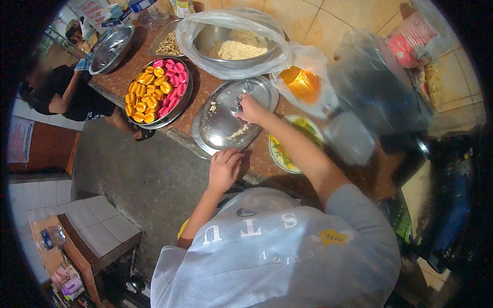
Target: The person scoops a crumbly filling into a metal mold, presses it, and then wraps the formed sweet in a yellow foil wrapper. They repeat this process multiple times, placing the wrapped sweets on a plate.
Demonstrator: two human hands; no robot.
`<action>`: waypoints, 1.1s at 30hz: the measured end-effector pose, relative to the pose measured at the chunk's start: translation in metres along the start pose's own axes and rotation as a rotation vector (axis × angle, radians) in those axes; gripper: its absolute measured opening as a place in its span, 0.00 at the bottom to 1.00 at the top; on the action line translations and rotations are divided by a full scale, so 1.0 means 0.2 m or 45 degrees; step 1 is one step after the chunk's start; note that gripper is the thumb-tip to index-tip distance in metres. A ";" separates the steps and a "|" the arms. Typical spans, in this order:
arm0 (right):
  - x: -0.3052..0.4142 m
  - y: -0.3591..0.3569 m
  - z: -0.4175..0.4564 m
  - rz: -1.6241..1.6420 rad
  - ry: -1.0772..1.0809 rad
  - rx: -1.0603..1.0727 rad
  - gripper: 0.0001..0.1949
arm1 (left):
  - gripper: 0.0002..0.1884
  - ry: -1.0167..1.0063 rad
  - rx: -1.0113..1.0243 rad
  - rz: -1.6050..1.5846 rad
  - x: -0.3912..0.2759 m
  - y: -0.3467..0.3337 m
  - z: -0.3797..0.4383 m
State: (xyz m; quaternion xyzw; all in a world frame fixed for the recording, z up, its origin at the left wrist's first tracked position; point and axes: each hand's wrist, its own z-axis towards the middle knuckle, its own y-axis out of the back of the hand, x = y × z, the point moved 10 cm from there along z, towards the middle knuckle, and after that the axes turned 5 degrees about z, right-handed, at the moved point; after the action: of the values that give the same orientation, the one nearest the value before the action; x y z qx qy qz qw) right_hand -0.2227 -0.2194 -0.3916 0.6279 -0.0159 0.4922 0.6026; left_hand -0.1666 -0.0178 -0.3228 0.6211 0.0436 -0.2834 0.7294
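Observation:
My right hand (pixel 252 109) grips a small metal hand mold (pixel 236 107) over an oval stainless-steel tray (pixel 227 133). Pale crumbs (pixel 239 131) are scattered on the tray. A second small metal piece (pixel 247 86) stands near its far end. My left hand (pixel 224 170) rests with bent fingers at the tray's near rim; whether it grips the rim is unclear. Beyond the tray, a steel basin (pixel 204 38) lined with clear plastic holds pale yellow powder (pixel 242 50). To the left, a round metal pan (pixel 186 92) holds gold-wrapped pieces (pixel 146 94) and pink-wrapped pieces (pixel 174 82).
A plastic bag with orange cellophane (pixel 302 82) and a floral plate (pixel 296 169) are right of the tray. A peanut tray (pixel 169 43) sits far left. Another person (pixel 73 92) is beside an oval metal dish (pixel 111 50). The brown counter's edge (pixel 185 142) runs before me.

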 end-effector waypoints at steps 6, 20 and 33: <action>0.00 -0.06 0.01 -0.040 -0.033 0.054 0.19 | 0.13 0.345 -0.156 0.005 0.20 0.05 0.00; -0.16 0.01 -0.03 0.454 -0.441 0.107 0.20 | 0.18 0.434 -0.286 -0.082 0.31 0.13 -0.07; 0.14 0.10 -0.25 1.696 -0.611 0.252 0.14 | 0.35 0.129 -0.354 -0.176 0.11 0.31 0.37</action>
State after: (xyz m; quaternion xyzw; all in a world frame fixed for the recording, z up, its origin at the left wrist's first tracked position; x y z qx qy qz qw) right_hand -0.2508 -0.1707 -0.3702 0.6274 -0.4835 0.6032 0.0940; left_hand -0.1413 -0.0897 -0.2609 0.5233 0.1619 -0.2925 0.7838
